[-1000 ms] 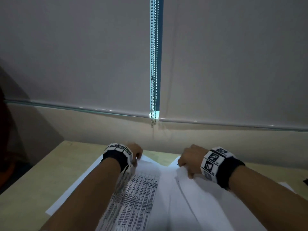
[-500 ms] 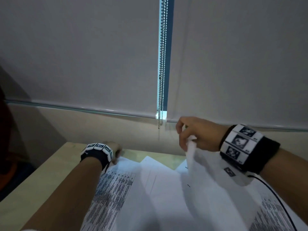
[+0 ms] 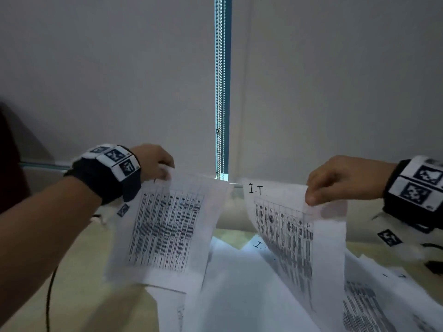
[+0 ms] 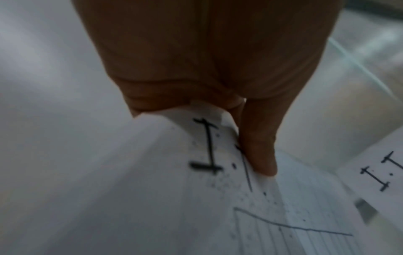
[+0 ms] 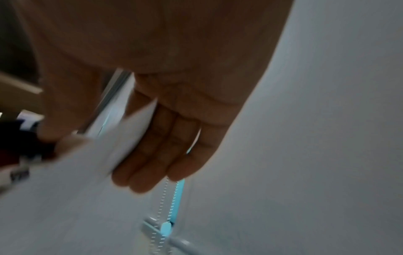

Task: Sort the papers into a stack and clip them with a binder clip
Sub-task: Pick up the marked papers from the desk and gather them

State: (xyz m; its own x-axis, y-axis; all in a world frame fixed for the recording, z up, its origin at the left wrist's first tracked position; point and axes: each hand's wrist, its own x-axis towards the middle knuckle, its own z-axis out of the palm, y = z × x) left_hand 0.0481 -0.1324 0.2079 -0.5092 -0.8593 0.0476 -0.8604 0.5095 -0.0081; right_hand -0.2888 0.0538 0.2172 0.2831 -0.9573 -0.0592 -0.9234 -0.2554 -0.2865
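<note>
My left hand (image 3: 158, 167) pinches the top edge of a printed sheet (image 3: 165, 226) and holds it up above the table; in the left wrist view my thumb (image 4: 259, 146) lies on that sheet (image 4: 196, 198) beside a handwritten "I.T". My right hand (image 3: 335, 182) pinches the top of a second printed sheet (image 3: 290, 226), also marked "I.T", hanging at the right. In the right wrist view this sheet (image 5: 122, 141) sits between thumb and fingers (image 5: 157, 155). More loose papers (image 3: 239, 295) lie spread on the table below. No binder clip shows.
A light wooden table (image 3: 79, 283) runs up to a wall with grey roller blinds (image 3: 119, 80) and a bead chain (image 3: 220, 92) hanging at the middle. A black cable (image 3: 49, 303) hangs from my left wrist. A dark object (image 3: 435, 267) lies at the right edge.
Both hands have risen from the table, each lifting a printed sheet by its top edge. The right hand went up first; the left followed from the paper pile.
</note>
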